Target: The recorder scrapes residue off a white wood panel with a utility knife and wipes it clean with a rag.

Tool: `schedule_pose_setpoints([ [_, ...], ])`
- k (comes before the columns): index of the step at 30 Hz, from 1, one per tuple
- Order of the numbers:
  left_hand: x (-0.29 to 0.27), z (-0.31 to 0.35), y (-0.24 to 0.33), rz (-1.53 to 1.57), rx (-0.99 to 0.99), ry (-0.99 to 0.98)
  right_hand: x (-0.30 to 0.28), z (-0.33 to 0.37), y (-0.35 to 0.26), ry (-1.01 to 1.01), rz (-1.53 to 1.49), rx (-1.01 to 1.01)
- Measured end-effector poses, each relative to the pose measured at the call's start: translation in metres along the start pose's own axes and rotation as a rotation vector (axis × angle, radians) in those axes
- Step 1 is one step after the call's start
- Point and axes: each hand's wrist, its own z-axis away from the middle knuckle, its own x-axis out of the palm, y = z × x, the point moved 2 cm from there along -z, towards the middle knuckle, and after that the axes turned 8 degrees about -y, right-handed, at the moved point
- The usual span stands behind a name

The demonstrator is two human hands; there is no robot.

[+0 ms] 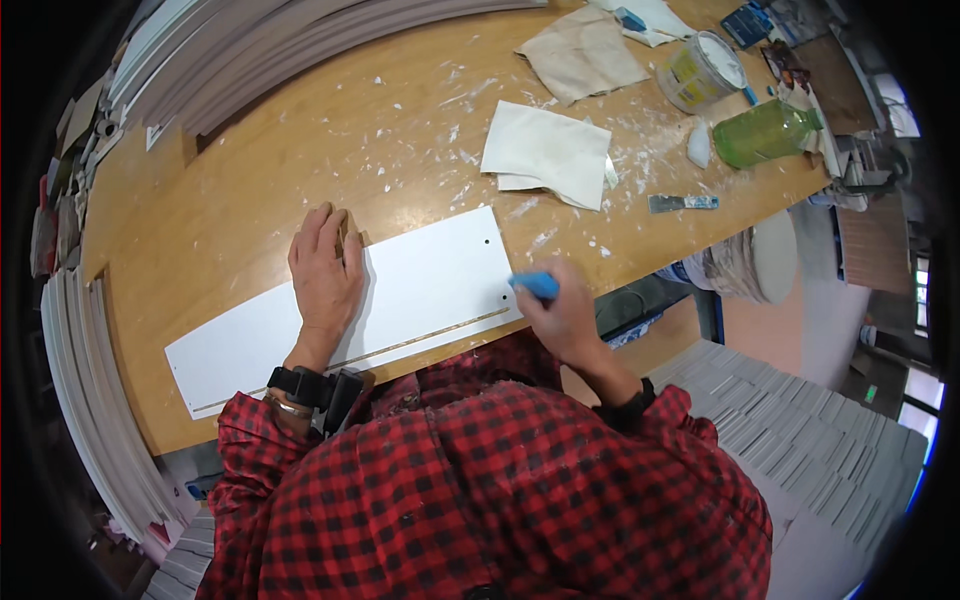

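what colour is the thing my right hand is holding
Blue. The thing in your right hand shows best in the head view, slightly blurred.

The wooden table (250,215) bears scattered white smears and flecks. A white board (430,270) lies flat along the near edge. Beyond it, overlapping cream sheets (545,150) lie flat, with a beige sheet (580,60) farther back. A tub (690,80), a green bottle (760,137) and a scraper (683,203) occupy the right side.
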Motion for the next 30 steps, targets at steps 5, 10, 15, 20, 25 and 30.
schedule_pose_setpoints([
  [5, 0.001, 0.002, 0.002, -0.036, 0.046, -0.026, 0.007, -0.004, -0.002, 0.029, 0.015, 0.034],
  [10, 0.002, 0.000, 0.002, -0.023, 0.066, -0.030, 0.013, -0.082, -0.007, 0.081, -0.033, 0.024],
  [15, -0.001, 0.000, -0.002, -0.024, 0.073, -0.028, 0.012, -0.089, -0.015, 0.167, -0.111, 0.102],
  [20, -0.002, -0.006, 0.001, -0.027, 0.074, -0.024, 0.014, -0.064, -0.013, 0.090, -0.034, 0.060],
  [25, 0.007, -0.001, 0.001, -0.046, 0.075, -0.054, -0.003, 0.009, 0.012, 0.005, -0.291, 0.237],
  [30, 0.006, -0.001, 0.003, -0.040, 0.075, -0.108, -0.069, -0.045, 0.011, 0.214, -0.842, 0.309],
])
